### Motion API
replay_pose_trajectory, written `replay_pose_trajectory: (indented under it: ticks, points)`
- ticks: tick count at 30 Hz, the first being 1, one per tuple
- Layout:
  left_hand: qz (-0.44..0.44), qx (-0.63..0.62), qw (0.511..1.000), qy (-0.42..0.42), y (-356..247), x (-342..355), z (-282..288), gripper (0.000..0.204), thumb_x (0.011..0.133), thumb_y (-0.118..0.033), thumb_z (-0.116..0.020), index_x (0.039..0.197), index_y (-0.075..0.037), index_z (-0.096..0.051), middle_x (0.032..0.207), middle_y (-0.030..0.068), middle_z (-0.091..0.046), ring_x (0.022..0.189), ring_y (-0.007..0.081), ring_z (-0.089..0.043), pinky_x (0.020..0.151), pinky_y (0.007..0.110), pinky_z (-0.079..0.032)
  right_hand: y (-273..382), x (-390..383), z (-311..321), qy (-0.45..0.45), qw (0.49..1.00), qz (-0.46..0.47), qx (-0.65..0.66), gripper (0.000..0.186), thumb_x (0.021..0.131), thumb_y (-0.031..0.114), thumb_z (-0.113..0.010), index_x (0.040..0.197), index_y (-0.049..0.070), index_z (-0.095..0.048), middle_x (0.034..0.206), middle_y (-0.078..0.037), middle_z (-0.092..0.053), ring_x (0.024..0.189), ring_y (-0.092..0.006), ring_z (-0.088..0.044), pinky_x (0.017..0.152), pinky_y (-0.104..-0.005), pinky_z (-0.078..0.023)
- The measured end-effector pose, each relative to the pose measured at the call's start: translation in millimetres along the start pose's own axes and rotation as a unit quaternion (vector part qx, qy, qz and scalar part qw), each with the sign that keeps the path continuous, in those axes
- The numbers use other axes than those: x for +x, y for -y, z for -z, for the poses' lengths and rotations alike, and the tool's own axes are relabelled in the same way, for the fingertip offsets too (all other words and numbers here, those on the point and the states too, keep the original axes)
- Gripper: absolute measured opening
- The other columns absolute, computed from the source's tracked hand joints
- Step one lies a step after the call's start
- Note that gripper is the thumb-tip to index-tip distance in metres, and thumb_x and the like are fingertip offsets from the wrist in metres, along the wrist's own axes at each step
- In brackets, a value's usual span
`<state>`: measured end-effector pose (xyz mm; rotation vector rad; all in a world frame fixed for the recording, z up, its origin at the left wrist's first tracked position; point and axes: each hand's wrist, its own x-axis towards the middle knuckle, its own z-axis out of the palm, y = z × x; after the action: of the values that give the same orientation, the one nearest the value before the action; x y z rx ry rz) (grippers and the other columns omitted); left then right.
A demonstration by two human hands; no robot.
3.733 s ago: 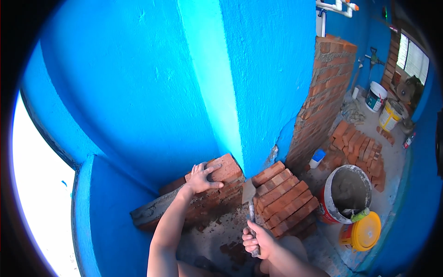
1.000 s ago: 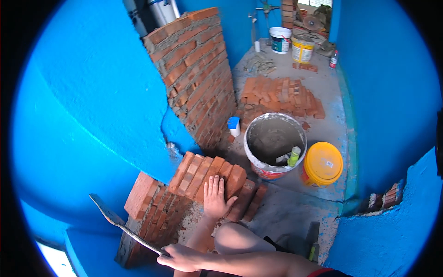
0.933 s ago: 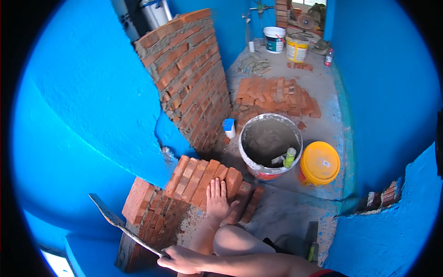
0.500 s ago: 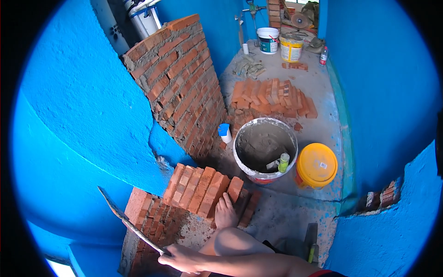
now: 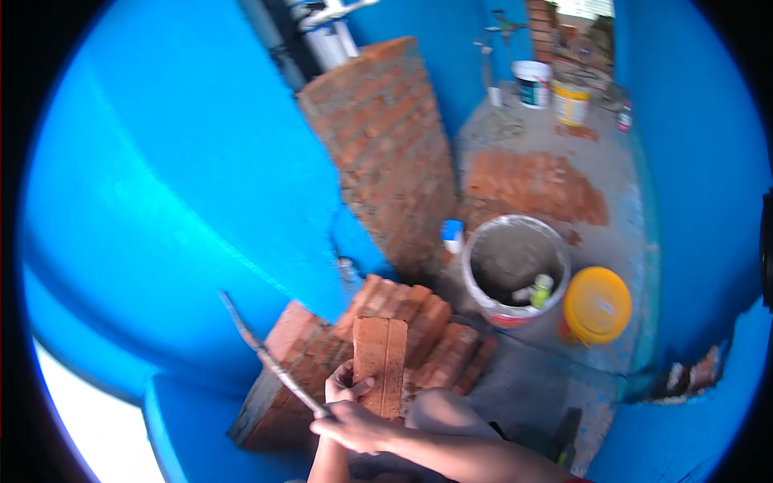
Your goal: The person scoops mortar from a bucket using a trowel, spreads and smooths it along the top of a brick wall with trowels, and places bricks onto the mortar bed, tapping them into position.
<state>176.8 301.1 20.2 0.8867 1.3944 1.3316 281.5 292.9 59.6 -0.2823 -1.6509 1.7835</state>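
Note:
My left hand (image 5: 346, 385) grips a red brick (image 5: 380, 350), raised upright in front of a loose brick stack (image 5: 419, 314). Its thumb lies on the brick's face. My right hand (image 5: 354, 427) is closed on the handle of a long, mortar-stained trowel (image 5: 270, 358), whose blade points up to the left over a low mortared brick course (image 5: 294, 338) against the blue wall. The right forearm crosses over the left one. Beyond the stack stands a bucket of grey mortar (image 5: 507, 262) with a green-handled tool inside.
A yellow lidded bucket (image 5: 597, 302) is beside the mortar. Behind are a tall brick wall (image 5: 378, 137), a small blue-and-white container (image 5: 452, 235), a brick pile (image 5: 531, 185) and two more buckets (image 5: 531, 84). Blue walls close in on both sides; the right one (image 5: 692, 435) has a broken edge.
My left hand has gone from resting on the stack to lifting a brick from it. The view has turned since the earliest frame. My right hand still holds the trowel.

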Motion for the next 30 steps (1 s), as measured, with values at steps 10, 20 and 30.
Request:
replay_pose_trajectory:
  ticks: [10,20,30]
  points:
    - [-0.022,-0.476,0.878,-0.029,-8,-106,128,0.081,0.086,-0.07,-0.047,0.137,-0.008,-0.048,0.128,0.0175,-0.058,0.114,0.0367,-0.057,0.099,0.053,-0.045,43,-29,36,0.009,0.947,-0.139,0.288,0.029,0.09,0.014,-0.054,0.063,0.009,-0.045,0.051,0.0,-0.044,0.037,-0.0088,-0.04,0.037,-0.0256,-0.032]
    - [-0.261,-0.519,0.807,-0.106,3,-119,164,0.091,0.081,-0.081,-0.034,0.141,-0.012,-0.041,0.116,0.0179,-0.056,0.094,0.0342,-0.059,0.082,0.048,-0.05,34,-12,18,-0.069,0.906,-0.286,0.305,0.024,0.084,0.013,-0.049,0.063,0.012,-0.037,0.052,0.0,-0.039,0.033,-0.0102,-0.032,0.033,-0.0276,-0.031]
    - [-0.011,-0.327,0.915,-0.237,-42,-118,287,0.054,0.08,-0.027,-0.068,0.127,-0.004,-0.054,0.118,0.0152,-0.063,0.103,0.0264,-0.064,0.089,0.042,-0.052,28,10,-2,-0.056,0.892,-0.343,0.29,0.023,0.086,0.012,-0.047,0.065,0.01,-0.039,0.055,-0.002,-0.04,0.036,-0.0107,-0.035,0.036,-0.0272,-0.031]
